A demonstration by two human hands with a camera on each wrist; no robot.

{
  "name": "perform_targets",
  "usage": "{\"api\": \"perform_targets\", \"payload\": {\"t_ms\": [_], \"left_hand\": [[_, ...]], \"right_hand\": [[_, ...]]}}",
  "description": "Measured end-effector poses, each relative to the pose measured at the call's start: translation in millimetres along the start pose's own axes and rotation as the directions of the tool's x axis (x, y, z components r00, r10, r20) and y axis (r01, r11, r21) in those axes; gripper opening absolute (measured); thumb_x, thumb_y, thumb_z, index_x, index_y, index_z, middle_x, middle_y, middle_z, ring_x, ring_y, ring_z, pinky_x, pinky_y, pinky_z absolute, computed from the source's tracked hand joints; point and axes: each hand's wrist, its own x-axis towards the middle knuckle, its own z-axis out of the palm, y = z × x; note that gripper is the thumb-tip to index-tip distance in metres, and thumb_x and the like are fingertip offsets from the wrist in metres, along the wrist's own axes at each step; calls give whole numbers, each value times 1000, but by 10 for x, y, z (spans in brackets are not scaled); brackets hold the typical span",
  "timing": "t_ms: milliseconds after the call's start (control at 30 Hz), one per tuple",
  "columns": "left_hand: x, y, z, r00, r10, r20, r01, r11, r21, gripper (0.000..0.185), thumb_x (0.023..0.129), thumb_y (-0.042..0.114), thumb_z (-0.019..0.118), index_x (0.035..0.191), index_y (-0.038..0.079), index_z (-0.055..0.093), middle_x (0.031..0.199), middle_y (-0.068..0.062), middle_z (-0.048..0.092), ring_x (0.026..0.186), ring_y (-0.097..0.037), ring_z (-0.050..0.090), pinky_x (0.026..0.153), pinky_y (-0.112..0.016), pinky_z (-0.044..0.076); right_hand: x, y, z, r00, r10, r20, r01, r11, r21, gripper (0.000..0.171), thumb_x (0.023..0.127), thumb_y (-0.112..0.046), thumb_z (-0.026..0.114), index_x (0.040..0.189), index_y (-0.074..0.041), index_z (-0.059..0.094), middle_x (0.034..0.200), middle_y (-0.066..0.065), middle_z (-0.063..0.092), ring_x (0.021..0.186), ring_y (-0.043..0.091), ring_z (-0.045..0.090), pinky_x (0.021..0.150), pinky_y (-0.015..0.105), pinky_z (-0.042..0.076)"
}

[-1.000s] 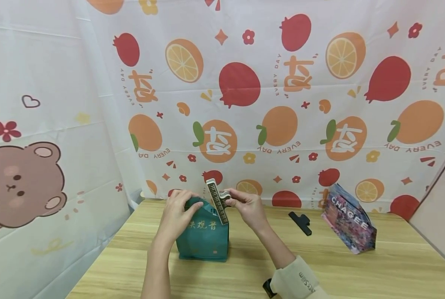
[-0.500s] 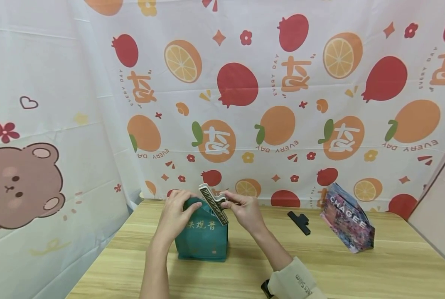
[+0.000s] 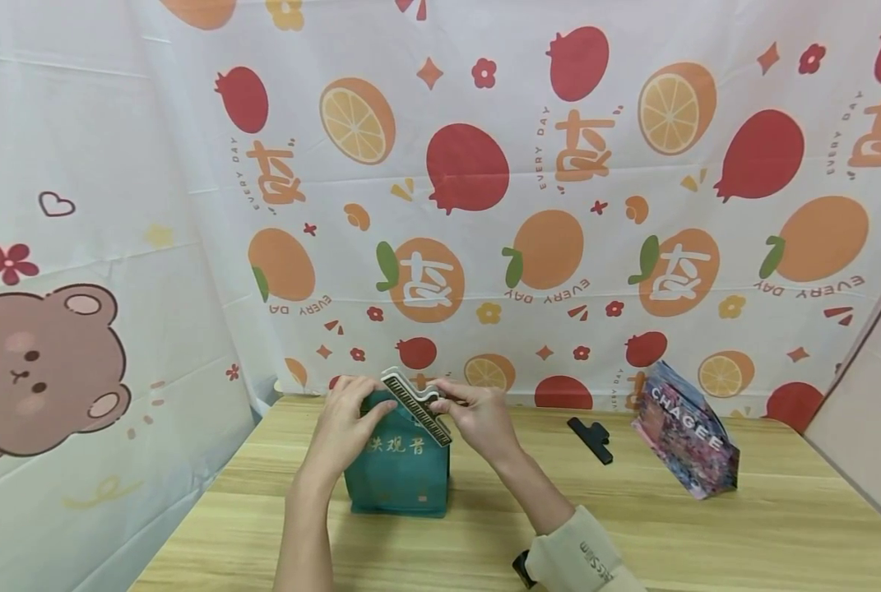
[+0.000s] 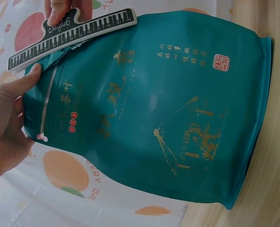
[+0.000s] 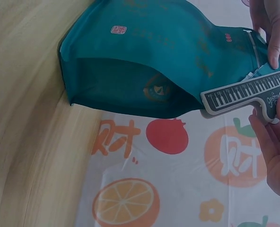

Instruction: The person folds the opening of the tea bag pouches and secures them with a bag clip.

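Note:
A teal tea bag (image 3: 399, 473) stands upright on the wooden table (image 3: 632, 526). My left hand (image 3: 344, 423) pinches its top left corner, the thumb (image 4: 21, 82) lying on the front of the bag (image 4: 168, 118). My right hand (image 3: 477, 415) pinches the handle of a long clip printed with piano keys (image 3: 414, 405). The clip (image 4: 69, 35) lies slanted along the bag's top edge. In the right wrist view the clip (image 5: 246, 94) meets the top of the bag (image 5: 154, 56) below my left hand's fingers (image 5: 272, 28). Whether its jaws grip the edge is hidden.
A small black clip (image 3: 591, 440) lies on the table to the right of my hands. Further right stands a patterned CHAGEE bag (image 3: 684, 444). A fruit-print curtain (image 3: 558, 205) hangs right behind the table, and a bear-print sheet (image 3: 77, 329) closes the left side.
My right hand has tipped the piano-key clip down from steeply raised to lying lower along the bag's top. My left hand has stayed on the bag's top.

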Motion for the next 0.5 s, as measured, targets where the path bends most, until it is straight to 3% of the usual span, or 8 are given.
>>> {"api": "perform_targets", "payload": {"t_ms": [333,500], "left_hand": [[-1,4,-29,999,-8,33,7,1000,18,13,81,10,70,92,9,64,93,-3,61,93,-22,46,80,-43,35],[-1,6,-39,999,-12,51,11,1000,19,13,81,9,70,91,8,62,92,-3,60,93,-23,45,80,-43,35]], "right_hand": [[3,-41,18,1000,-22,13,22,997,-67,29,77,-9,71,104,-2,70,100,8,66,96,14,61,49,19,46],[3,-51,24,999,-35,8,35,997,-73,27,77,-9,71,103,-3,71,99,7,66,87,9,63,44,17,41]]}}
